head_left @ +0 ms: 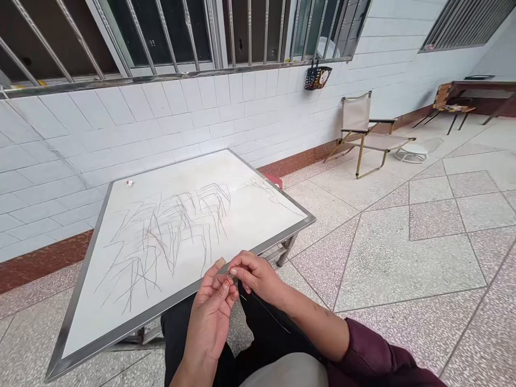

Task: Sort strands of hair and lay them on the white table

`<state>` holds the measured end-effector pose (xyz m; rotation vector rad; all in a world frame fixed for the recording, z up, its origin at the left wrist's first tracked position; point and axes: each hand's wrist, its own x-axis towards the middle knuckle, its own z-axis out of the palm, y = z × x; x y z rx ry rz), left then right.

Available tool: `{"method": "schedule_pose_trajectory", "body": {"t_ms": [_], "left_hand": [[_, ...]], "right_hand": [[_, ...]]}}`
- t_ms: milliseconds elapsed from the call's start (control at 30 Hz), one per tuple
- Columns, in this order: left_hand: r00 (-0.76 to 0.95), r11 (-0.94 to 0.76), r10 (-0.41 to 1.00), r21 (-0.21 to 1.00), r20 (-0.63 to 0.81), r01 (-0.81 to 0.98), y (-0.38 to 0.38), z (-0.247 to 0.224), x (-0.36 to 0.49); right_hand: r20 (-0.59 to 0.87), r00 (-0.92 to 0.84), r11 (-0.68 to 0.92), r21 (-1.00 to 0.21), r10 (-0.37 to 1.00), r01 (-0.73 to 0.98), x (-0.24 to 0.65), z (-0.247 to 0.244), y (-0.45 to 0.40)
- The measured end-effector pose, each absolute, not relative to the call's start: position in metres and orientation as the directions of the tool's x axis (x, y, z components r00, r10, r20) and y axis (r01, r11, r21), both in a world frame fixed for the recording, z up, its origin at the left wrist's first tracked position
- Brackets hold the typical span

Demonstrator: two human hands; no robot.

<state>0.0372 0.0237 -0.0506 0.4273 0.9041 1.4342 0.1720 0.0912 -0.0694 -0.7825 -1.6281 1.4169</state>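
Both hands were together just off the near edge of the tabletop (242, 242), towards its near right corner, above the person's dark trousers (258, 328). The left hand (212, 313) had its thumb and fingertips drawn narrow on a thin strand (274, 317), palm turned upward, with a tan wrap (220, 262) around one fingertip. The right hand (260, 278) pinched the same spot from the other side, thumb against finger, its fingertips close beside the left ones. From below the right hand a fine dark length trailed down over the trousers.

On the tabletop, many thin bent strands (183, 208) lay crossing one another, spread from near the left edge across the middle, some reaching close to the near edge. Fainter looped strands (274, 199) lay along the right edge. A small white-and-red object (129, 183) sat just inside the far left corner. Beyond the right edge, well apart from the tabletop, a folding chair (357, 114) stood by the tiled wall (282, 115).
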Motion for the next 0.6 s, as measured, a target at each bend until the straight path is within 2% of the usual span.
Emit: {"method": "schedule_pose_trajectory", "body": {"t_ms": [200, 367, 600], "left_hand": [[-0.023, 0.233, 0.950, 0.760, -0.310, -0.607, 0.023, -0.056, 0.036], [0.091, 0.313, 0.945, 0.792, -0.314, -0.524, 0.019, -0.057, 0.033], [0.203, 0.341, 0.939, 0.835, -0.278, -0.431, 0.012, -0.045, 0.029]], "right_hand": [[0.290, -0.532, 0.327, -0.945, 0.795, -0.025, 0.185, -0.076, 0.096], [0.419, -0.559, 0.513, -0.858, 0.716, 0.014, 0.197, -0.075, 0.099], [0.412, -0.546, 0.525, -0.849, 0.729, 0.059, 0.210, -0.070, 0.100]]}}
